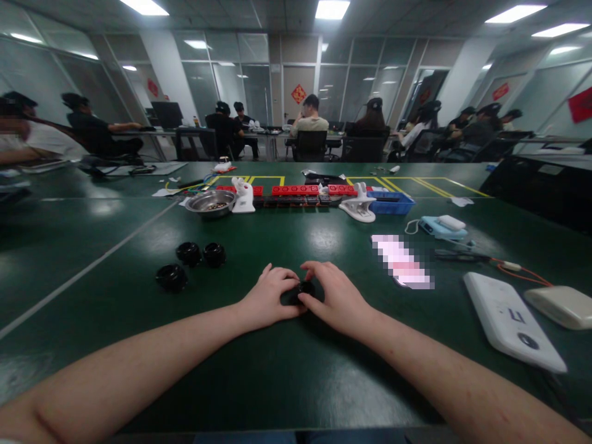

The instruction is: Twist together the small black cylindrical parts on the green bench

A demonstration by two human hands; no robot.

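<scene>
A small black round part is on the green table between my hands, largely covered by fingers. My left hand curls around it from the left, thumb and fingertips against its side. From the right, my right hand grips the same part, thumb in front and fingers bent over the back. To the left stand three glossy black ring-shaped parts: a front one, a back one and one at the right. Their exact kind cannot be made out.
Farther back are a metal bowl with small pieces, white clip stands, red strips and a blue tray. At right lie a phone, a light-blue device and a white device. People sit beyond the table.
</scene>
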